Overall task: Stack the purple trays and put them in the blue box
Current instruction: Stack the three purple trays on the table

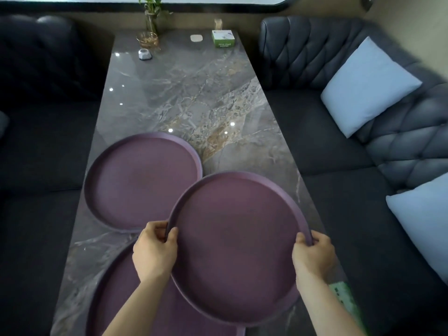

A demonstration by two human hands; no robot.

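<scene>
A long table (194, 98) with a glossy grey marble top, veined in white and rusty gold, runs between dark tufted sofas, and I take it as the landmark. Near its close end a person holds a round purple tray (238, 241), matte with a low upright rim. The left hand (155, 251) pinches the left side of the rim, thumb inside and fingers curled outside. The right hand (314, 255) grips the right side of the rim in the same way, thumb laid on the inner face. This held tray overlaps the two others, so it seems lifted above the tabletop, with its right edge close to the right edge of the table.

A second purple tray (143, 181) of the same shape lies flat on the left half of the table, a little further along. A third tray (135, 299) lies at the close left corner, partly hidden under the held one and the left forearm.

At the far end of the table stand a green and white carton (223, 38), a small white rounded object (145, 54), a shallow glass bowl (147, 39) and a glass vase with a green plant (151, 13). On the sofa at the right of the table rest two pale blue soft cushions (368, 86). The blue box is not in view.
</scene>
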